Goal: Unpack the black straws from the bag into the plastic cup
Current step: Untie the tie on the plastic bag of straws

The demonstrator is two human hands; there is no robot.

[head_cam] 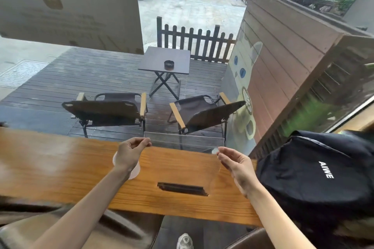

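A clear plastic bag (183, 140) is stretched flat between my two hands above the wooden counter (60, 168). My left hand (129, 153) pinches its upper left corner. My right hand (236, 166) pinches its upper right corner. A bundle of black straws (182, 189) shows lower down, between my forearms; it seems to sit in the bag's bottom end, near the counter's front edge. The translucent plastic cup (136, 173) stands on the counter under my left wrist, which hides most of it.
A black backpack (315, 172) marked AIWE takes up the counter's right end, close to my right hand. A window pane rises right behind the counter, with folding chairs (109, 109) and a small table (166, 58) outside. A brown seat (60, 232) is at lower left.
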